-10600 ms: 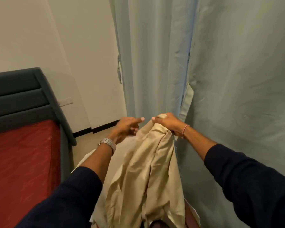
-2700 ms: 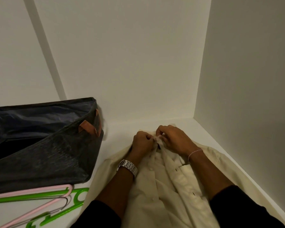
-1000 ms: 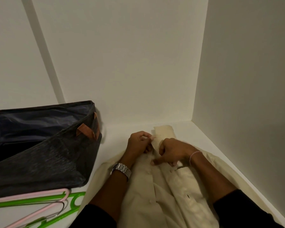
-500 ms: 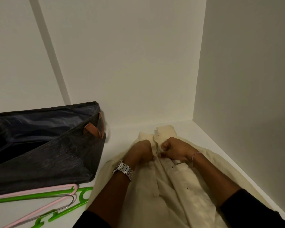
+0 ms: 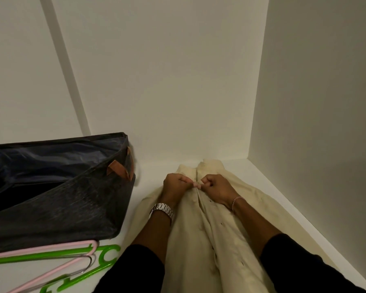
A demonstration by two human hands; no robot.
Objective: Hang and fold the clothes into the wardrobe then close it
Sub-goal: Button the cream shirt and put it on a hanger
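Note:
A cream button-up shirt [image 5: 209, 233] lies flat on the white wardrobe shelf [image 5: 152, 174], collar toward the back wall. My left hand [image 5: 175, 186] pinches the left edge of the shirt's front just below the collar. My right hand [image 5: 215, 187] pinches the right edge at the same spot, so the fingertips of both hands meet over the placket. Both forearms lie over the shirt's body, and its lower part runs out of view at the bottom.
A black fabric storage bin [image 5: 57, 187] with brown tabs stands on the shelf to the left. In front of it lie a pink hanger [image 5: 57, 269] and a green hanger [image 5: 87, 273]. The wardrobe's side wall [image 5: 315, 123] closes the right.
The hands moved from working lower on the placket up to just under the collar. The two front edges now meet there. The collar lies flatter against the shelf.

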